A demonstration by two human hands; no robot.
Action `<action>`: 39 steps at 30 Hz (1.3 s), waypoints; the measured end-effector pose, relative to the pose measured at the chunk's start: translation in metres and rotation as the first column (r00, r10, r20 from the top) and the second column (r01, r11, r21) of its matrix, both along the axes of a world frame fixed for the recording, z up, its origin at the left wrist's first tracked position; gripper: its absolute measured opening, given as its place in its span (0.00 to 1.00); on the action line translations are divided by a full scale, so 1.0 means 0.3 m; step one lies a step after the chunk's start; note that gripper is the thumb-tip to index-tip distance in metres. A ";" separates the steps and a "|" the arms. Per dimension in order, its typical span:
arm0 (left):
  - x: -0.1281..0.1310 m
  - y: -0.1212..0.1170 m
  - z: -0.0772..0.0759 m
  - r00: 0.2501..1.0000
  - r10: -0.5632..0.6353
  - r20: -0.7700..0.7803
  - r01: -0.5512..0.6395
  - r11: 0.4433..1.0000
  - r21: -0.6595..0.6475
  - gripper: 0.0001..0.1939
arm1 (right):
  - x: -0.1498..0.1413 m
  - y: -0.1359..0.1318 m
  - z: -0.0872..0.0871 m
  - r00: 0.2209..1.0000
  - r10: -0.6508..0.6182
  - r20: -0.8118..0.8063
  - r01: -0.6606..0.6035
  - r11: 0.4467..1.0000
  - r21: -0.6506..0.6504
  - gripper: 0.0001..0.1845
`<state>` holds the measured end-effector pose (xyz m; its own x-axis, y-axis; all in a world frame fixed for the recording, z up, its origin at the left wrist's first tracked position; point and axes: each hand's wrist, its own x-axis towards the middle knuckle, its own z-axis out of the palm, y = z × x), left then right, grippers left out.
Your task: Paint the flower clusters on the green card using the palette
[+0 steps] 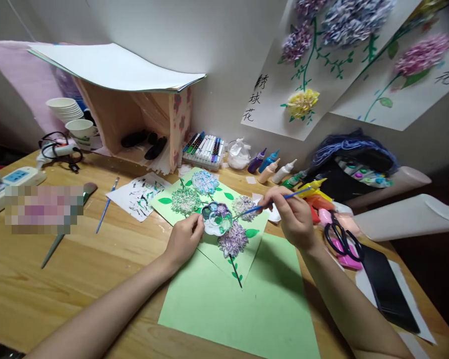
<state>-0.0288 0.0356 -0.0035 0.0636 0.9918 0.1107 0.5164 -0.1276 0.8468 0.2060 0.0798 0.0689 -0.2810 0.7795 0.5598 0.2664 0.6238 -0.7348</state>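
My left hand (184,238) pinches the rim of a small flower-shaped paint palette (214,227), whose wells hold green, purple and white paint. In my right hand (292,215) is a thin blue paintbrush (266,203), its tip close to the palette's right edge; whether it touches paint I cannot tell. Beneath the palette lies a light green sheet (260,227) bearing raised flower heads in blue, green and purple with painted leaves. The purple flower (233,239) sits just below the palette. Another light green sheet (239,309) lies under it, nearer me.
Left of the artwork are a paint-marked scrap of paper (136,202), a second blue brush (107,209) and a large brush (60,237). Behind stand a marker box (204,152) and several paint bottles (269,172). Scissors (342,239) and a black phone-like slab (387,289) lie on the right.
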 end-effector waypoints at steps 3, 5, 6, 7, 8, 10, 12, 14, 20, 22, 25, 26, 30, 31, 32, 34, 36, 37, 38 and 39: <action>-0.002 -0.006 0.007 0.997 0.020 0.074 -0.019 1.000 -0.019 0.18 | -0.012 -0.035 0.002 0.981 0.068 0.180 -0.109 0.968 0.225 0.12; -0.002 -0.010 0.014 0.992 0.046 0.116 -0.044 0.999 -0.021 0.18 | -0.024 -0.050 0.005 0.960 0.084 0.266 -0.178 0.918 0.353 0.11; -0.002 -0.012 0.017 0.989 0.059 0.134 -0.057 0.998 -0.018 0.18 | -0.031 -0.055 0.007 0.952 0.083 0.294 -0.204 0.888 0.412 0.11; -0.002 -0.013 0.019 0.987 0.069 0.146 -0.068 0.998 -0.013 0.18 | -0.039 -0.059 0.009 0.947 0.075 0.311 -0.221 0.856 0.466 0.11; -0.002 -0.015 0.021 0.985 0.076 0.152 -0.075 0.997 -0.006 0.18 | -0.046 -0.062 0.011 0.944 0.062 0.325 -0.230 0.829 0.510 0.11; -0.002 -0.016 0.023 0.983 0.078 0.165 -0.080 0.997 0.005 0.17 | -0.058 -0.065 0.014 0.934 0.029 0.355 -0.239 0.790 0.565 0.12; -0.001 -0.018 0.023 0.981 0.076 0.176 -0.080 0.997 0.011 0.17 | -0.065 -0.065 0.012 0.926 0.004 0.378 -0.246 0.765 0.595 0.11; -0.001 -0.019 0.023 0.979 0.078 0.188 -0.082 0.997 0.013 0.17 | -0.068 -0.063 0.007 0.923 0.004 0.384 -0.255 0.753 0.607 0.11; -0.002 -0.022 0.027 0.966 0.082 0.245 -0.087 0.996 0.011 0.16 | -0.070 -0.069 -0.018 0.941 0.019 0.339 -0.225 0.783 0.580 0.11; -0.002 -0.023 0.029 0.962 0.086 0.258 -0.090 0.996 0.003 0.17 | -0.072 -0.076 -0.023 0.951 0.004 0.311 -0.194 0.789 0.583 0.12; -0.002 -0.024 0.030 0.954 0.096 0.283 -0.094 0.995 -0.021 0.17 | -0.075 -0.084 -0.028 0.959 0.001 0.284 -0.174 0.793 0.584 0.13; -0.002 -0.024 0.031 0.952 0.100 0.290 -0.096 0.995 -0.029 0.17 | -0.076 -0.086 -0.031 0.960 0.003 0.281 -0.173 0.795 0.581 0.13; -0.002 -0.024 0.034 0.945 0.116 0.306 -0.107 0.993 -0.047 0.17 | -0.074 -0.084 -0.049 0.963 -0.010 0.270 -0.149 0.816 0.559 0.14; -0.002 -0.024 0.035 0.944 0.116 0.310 -0.107 0.993 -0.046 0.17 | -0.072 -0.082 -0.056 0.966 -0.012 0.257 -0.136 0.824 0.550 0.14; -0.002 -0.024 0.036 0.943 0.115 0.313 -0.107 0.993 -0.044 0.17 | -0.070 -0.080 -0.064 0.972 -0.012 0.236 -0.121 0.833 0.540 0.14; -0.003 -0.024 0.038 0.940 0.113 0.321 -0.105 0.994 -0.043 0.17 | -0.066 -0.074 -0.080 0.984 0.006 0.177 -0.098 0.851 0.516 0.14; -0.003 -0.024 0.041 0.937 0.109 0.331 -0.101 0.994 -0.040 0.16 | -0.063 -0.069 -0.092 0.992 0.040 0.121 -0.093 0.872 0.481 0.13; -0.003 -0.025 0.042 0.935 0.108 0.337 -0.100 0.994 -0.039 0.16 | -0.063 -0.066 -0.097 0.993 0.055 0.100 -0.095 0.884 0.457 0.13; -0.003 -0.025 0.042 0.934 0.108 0.342 -0.101 0.994 -0.039 0.16 | -0.063 -0.063 -0.101 0.994 0.068 0.081 -0.096 0.897 0.432 0.12; -0.003 -0.025 0.043 0.932 0.109 0.345 -0.101 0.994 -0.041 0.16 | -0.065 -0.060 -0.104 0.995 0.077 0.058 -0.094 0.908 0.408 0.12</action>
